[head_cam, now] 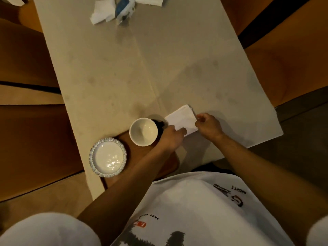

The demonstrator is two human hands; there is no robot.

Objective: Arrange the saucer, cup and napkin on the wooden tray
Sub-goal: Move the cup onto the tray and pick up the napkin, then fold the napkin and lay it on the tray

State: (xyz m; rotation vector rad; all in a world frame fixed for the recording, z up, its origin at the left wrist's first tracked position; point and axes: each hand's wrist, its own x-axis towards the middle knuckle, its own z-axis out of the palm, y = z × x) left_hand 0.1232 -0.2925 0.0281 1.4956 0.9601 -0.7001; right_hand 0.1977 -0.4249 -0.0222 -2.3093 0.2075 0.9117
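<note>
A white folded napkin [181, 118] lies on the table just right of the cup. My left hand [171, 137] pinches its near corner and my right hand [208, 126] pinches its right edge. The white cup [143, 131], empty and upright, stands on the far part of the dark wooden tray [140, 155]. A white saucer [107, 157] with a ribbed blue-grey rim sits at the tray's left end, partly overhanging the table. My left forearm covers much of the tray.
The beige table [142, 68] runs away from me; its near edge is by my body. At the far end lie crumpled white tissues [103, 12] and a blue-and-white packet [124, 9]. Brown seats flank the table on both sides.
</note>
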